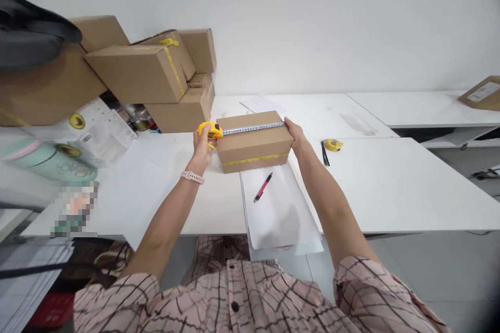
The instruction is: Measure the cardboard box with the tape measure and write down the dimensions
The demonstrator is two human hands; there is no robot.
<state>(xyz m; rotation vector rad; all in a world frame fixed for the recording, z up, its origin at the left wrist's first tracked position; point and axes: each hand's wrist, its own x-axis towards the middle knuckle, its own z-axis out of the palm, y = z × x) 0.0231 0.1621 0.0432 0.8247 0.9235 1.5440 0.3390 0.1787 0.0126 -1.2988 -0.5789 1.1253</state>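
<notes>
Cardboard box (254,142) with a yellow strip along its front sits on the white table (390,187), over the far end of some paper sheets (287,213). The left hand (201,148) has its grip closed around a yellow tape measure (213,128) at the box's left end, and the blade (253,128) runs across the top to the right hand (296,135), which touches the right end; whether that grip pinches the blade, I cannot tell. A red-and-black pen (263,187) lies on the sheets
</notes>
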